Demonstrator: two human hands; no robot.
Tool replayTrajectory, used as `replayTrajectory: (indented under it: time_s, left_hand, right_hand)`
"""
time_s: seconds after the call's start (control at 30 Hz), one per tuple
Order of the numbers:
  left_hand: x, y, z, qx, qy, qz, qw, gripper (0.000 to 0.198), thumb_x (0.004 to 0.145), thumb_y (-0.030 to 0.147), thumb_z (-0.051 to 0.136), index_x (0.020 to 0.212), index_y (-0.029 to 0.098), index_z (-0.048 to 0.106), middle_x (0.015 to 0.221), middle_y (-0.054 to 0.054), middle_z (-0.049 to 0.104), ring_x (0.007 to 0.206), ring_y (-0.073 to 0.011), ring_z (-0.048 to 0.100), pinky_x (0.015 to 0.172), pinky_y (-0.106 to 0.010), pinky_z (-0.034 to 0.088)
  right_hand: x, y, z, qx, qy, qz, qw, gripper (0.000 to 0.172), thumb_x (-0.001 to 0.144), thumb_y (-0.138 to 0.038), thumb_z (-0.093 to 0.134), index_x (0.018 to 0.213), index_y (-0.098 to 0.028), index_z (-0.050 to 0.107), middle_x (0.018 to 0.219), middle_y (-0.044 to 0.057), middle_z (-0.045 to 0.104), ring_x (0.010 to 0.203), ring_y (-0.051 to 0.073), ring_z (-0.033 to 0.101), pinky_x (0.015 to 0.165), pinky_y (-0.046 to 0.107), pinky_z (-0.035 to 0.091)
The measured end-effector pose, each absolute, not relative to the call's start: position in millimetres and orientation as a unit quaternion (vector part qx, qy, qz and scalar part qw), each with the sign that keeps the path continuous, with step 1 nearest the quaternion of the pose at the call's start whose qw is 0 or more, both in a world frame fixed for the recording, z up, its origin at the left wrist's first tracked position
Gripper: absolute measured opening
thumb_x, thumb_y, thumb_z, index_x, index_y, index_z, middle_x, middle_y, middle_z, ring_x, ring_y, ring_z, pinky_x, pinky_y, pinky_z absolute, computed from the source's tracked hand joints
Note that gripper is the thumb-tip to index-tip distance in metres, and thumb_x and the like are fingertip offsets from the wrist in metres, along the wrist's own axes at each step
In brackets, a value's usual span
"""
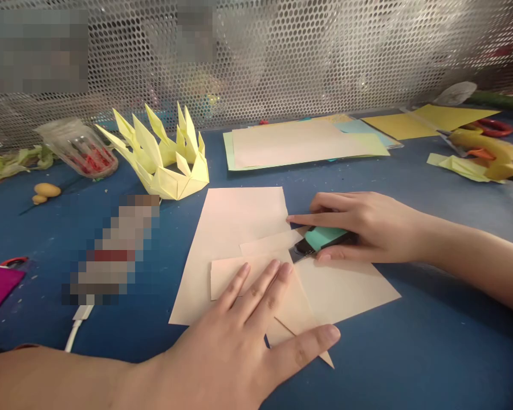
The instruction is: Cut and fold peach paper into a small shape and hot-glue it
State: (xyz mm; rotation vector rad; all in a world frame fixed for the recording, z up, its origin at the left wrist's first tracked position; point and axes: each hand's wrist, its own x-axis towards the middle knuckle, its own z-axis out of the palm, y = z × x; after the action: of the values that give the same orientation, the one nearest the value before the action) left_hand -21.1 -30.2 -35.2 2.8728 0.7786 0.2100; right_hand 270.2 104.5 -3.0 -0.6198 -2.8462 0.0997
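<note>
Nearest me, the person's left hand (pixel 239 336) lies palm down, fingers and thumb spread wide, pressing on a small cream piece (pixel 223 279) and the overlapping papers around it. One pointed paper corner (pixel 325 360) pokes out beneath the thumb. Just beyond, the right hand (pixel 363 225) is curled round a teal-and-black cutter (pixel 327 237) — its blade end rests over the papers, between the two hands. Under it spreads a cream sheet (pixel 346 293), with a larger cream sheet (pixel 235 222) to its left, all on the blue table (pixel 453 359).

Off to the left, a white cable (pixel 79 319) runs to something blurred out, and a purple item (pixel 0 290) sits at the edge. Farther back stand a yellow folded-paper crown (pixel 175 179) and a tilted clear jar (pixel 83 148) with red bits inside. A paper stack (pixel 286 145) lies behind the work; a yellow glue gun (pixel 491 148) lies right of it — and perforated metal (pixel 282 51) closes off the back.
</note>
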Motion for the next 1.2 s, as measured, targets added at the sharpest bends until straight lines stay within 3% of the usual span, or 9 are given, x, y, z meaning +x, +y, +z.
replayTrajectory:
  time_s: [0.23, 0.5, 0.93, 1.07, 1.2]
  left_hand:
    - [-20, -32, -44, 0.953, 0.263, 0.121, 0.087, 0.103, 0.092, 0.069, 0.062, 0.166, 0.036, -0.001, 0.169, -0.023, 0.019, 0.154, -0.0479, 0.022, 0.115, -0.072, 0.029]
    - [-21, -28, -46, 0.959, 0.249, 0.113, 0.074, 0.107, 0.090, 0.071, 0.062, 0.166, 0.034, -0.005, 0.168, -0.028, 0.021, 0.155, -0.0470, 0.019, 0.114, -0.072, 0.032]
    - [-20, -30, -51, 0.956, 0.245, 0.141, 0.079, 0.112, 0.086, 0.066, 0.072, 0.167, 0.032, 0.003, 0.168, -0.028, 0.017, 0.153, -0.0510, 0.022, 0.114, -0.074, 0.028]
    - [-20, -29, -52, 0.955, 0.250, 0.138, 0.083, 0.104, 0.090, 0.064, 0.069, 0.166, 0.034, 0.004, 0.169, -0.026, 0.016, 0.154, -0.0498, 0.020, 0.114, -0.075, 0.027]
    - [-18, -31, -52, 0.953, 0.260, 0.142, 0.071, 0.102, 0.092, 0.066, 0.065, 0.167, 0.032, 0.004, 0.167, -0.030, 0.020, 0.153, -0.0507, 0.020, 0.112, -0.076, 0.029]
  right_hand:
    - [268, 102, -3, -0.208, -0.972, 0.013, 0.106, 0.062, 0.102, -0.057, 0.050, 0.151, -0.019, 0.053, 0.107, 0.011, 0.064, 0.076, 0.020, 0.065, 0.062, 0.031, 0.048]
    - [269, 102, -5, -0.210, -0.972, 0.007, 0.103, 0.061, 0.103, -0.055, 0.050, 0.155, -0.023, 0.049, 0.106, 0.009, 0.062, 0.076, 0.019, 0.064, 0.061, 0.030, 0.047]
    - [269, 104, -5, -0.220, -0.970, 0.016, 0.103, 0.057, 0.103, -0.054, 0.049, 0.149, -0.022, 0.055, 0.106, 0.009, 0.063, 0.075, 0.018, 0.065, 0.061, 0.029, 0.047]
    - [268, 102, -6, -0.224, -0.968, 0.003, 0.109, 0.057, 0.103, -0.055, 0.047, 0.148, -0.021, 0.056, 0.103, 0.009, 0.063, 0.073, 0.018, 0.064, 0.059, 0.029, 0.046]
    - [267, 99, -8, -0.230, -0.965, -0.023, 0.121, 0.056, 0.103, -0.055, 0.046, 0.145, -0.020, 0.059, 0.099, 0.008, 0.062, 0.067, 0.016, 0.060, 0.055, 0.028, 0.043]
